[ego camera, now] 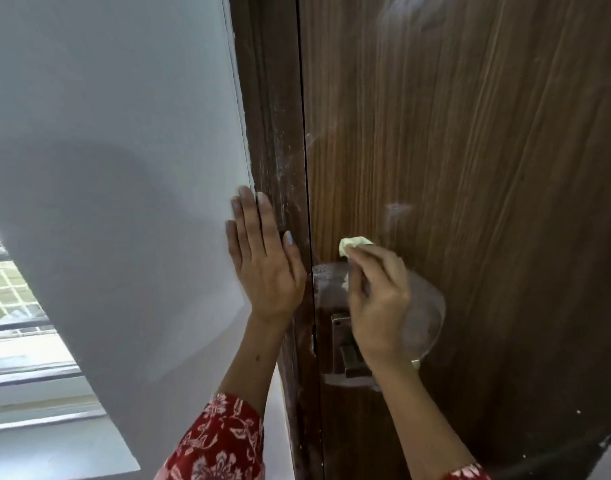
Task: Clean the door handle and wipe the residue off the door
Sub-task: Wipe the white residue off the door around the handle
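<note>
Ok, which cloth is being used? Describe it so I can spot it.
Find the brown wood-grain door, then the metal handle at its left edge. Just above it, the right hand pinches a small crumpled cloth, the only pale yellow-green thing on the door.

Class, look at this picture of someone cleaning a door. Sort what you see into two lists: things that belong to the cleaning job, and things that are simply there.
Part of the job:
cloth, pinched in the right hand
door handle
door, with whitish smears
door frame, also smeared
left hand, flat against wall and frame

Simply there:
white wall
window
</note>
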